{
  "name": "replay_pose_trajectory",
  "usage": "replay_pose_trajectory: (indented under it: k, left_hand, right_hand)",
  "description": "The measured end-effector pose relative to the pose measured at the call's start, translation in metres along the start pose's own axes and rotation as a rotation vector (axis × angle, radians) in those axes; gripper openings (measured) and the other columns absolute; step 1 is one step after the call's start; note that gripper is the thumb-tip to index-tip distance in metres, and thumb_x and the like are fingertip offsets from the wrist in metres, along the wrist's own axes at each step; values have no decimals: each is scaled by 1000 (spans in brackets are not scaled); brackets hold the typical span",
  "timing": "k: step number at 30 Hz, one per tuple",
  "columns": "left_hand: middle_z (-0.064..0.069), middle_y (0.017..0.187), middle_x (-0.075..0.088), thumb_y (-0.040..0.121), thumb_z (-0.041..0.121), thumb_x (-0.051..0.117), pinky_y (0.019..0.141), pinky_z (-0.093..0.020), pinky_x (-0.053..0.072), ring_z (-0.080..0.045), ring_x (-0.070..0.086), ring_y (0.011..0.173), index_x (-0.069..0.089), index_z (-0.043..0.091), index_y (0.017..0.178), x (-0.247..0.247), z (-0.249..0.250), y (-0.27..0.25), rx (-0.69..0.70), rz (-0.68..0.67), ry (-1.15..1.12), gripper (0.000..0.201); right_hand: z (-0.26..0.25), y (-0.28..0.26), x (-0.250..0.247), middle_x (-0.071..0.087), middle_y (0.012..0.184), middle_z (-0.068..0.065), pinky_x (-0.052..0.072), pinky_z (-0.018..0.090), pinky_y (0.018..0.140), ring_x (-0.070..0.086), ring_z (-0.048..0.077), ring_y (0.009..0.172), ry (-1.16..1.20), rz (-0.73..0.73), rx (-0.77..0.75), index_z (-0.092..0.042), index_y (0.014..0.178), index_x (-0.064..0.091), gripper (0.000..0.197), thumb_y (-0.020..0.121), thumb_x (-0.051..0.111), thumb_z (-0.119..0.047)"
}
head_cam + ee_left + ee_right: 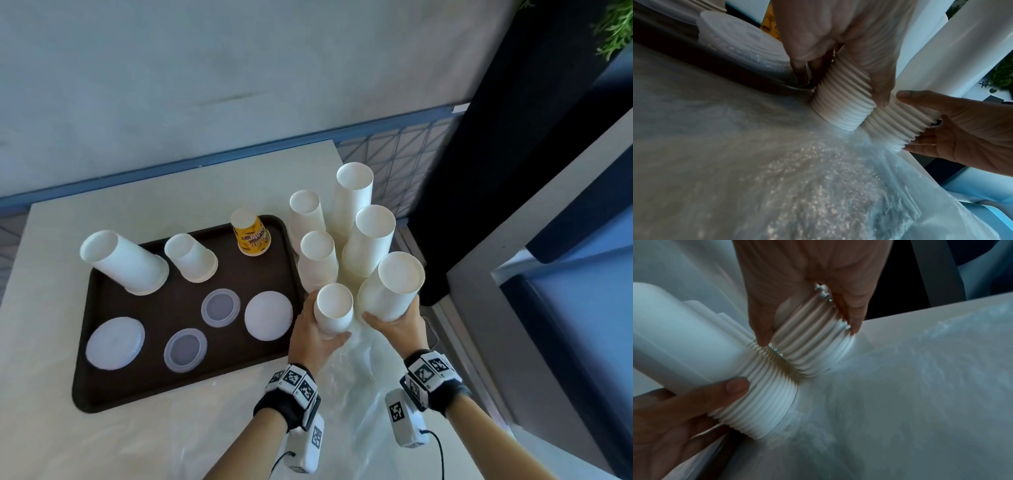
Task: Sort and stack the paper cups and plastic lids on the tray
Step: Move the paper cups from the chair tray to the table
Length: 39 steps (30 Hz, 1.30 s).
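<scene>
On pale table point(144, 428) by wall, left fingers point(310, 329) gripping small cup stack point(334, 310), right fingers point(394, 325) gripping larger cup stack point(390, 291)

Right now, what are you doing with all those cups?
A person is sorting paper cups. The left hand grips a narrow stack of upside-down white cups, and the right hand grips a wider stack right beside it. Both stacks stand on the table to the right of the brown tray, among more white stacks. On the tray stand two white cup stacks, one yellow cup and four plastic lids.
</scene>
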<state>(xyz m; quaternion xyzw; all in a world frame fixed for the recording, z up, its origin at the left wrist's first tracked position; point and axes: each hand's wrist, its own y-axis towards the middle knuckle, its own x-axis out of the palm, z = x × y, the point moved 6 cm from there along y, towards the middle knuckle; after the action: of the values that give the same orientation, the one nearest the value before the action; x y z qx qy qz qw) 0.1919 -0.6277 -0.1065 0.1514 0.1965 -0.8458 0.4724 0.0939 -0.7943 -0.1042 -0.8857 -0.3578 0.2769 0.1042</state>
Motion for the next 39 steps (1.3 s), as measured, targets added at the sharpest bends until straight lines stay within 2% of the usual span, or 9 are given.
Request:
replay_pose_trajectory:
  k: [4,7,10,14,22,28,33,37,39]
  left_hand:
    - [25,119,43,59,11,85,85,3,30,5,44,108,26,45,120,-4,12,-5,59,-17,-37,91]
    - [28,124,38,62,12,83,93,3,26,19,38,112,20,47,125,-13,16,-16,74,27,-86,96]
    - [15,132,30,70,16,79,104,-14,24,3,29,124,18,19,145,-25,12,-31,52,45,-53,97]
    - [1,123,51,77,11,71,93,-12,41,-10,51,112,44,11,132,-63,7,-57,116,121,-9,61]
    - [0,90,62,81,3,64,67,-5,47,0,60,72,57,10,115,-209,-26,-126,73,402,-20,35]
    - [1,88,62,81,9,65,71,-17,49,-12,60,75,52,13,118,-355,-80,-217,-45,713,6,40]
    - [0,90,61,81,11,66,75,-26,49,-17,59,81,52,15,118,-461,-134,-308,-182,1016,-14,39]
    - [-4,100,60,83,14,64,75,-26,44,-16,54,87,52,12,115,-519,-176,-376,-321,1239,17,35]
    - [-10,109,59,81,16,65,83,-31,44,-22,54,97,51,9,114,-538,-196,-407,-399,1333,43,37]
  right_hand:
    - [3,-9,-4,49,124,-4,41,35,94,50,20,112,-7,-24,-32,-22,143,18,105,62,85,-24]
    - [14,-25,-13,44,135,9,38,36,102,45,24,124,-20,66,-36,-16,144,19,100,67,81,-23]
    - [18,-52,-20,53,110,11,46,31,84,55,26,102,-7,141,-55,-10,127,40,62,75,74,-14]
    - [0,-95,10,60,67,1,45,12,61,58,12,63,-61,-22,-191,-13,89,57,16,79,68,-7]
    - [-107,-171,165,56,59,-4,40,6,54,53,-3,52,-122,-382,-535,-17,76,56,17,78,69,-6]
    - [-178,-274,319,54,62,-15,40,4,56,54,-11,53,-160,-667,-750,-10,84,61,11,78,70,-9]
    - [-199,-368,436,58,63,-7,50,23,69,60,11,60,-171,-900,-769,-20,80,59,13,78,70,-14]
    - [-196,-434,499,56,63,-10,42,5,64,56,6,62,-215,-1032,-774,-18,84,59,13,78,71,-17]
    - [-186,-461,528,57,64,-6,49,17,76,56,7,64,-237,-1099,-736,-16,88,58,18,76,72,-15]
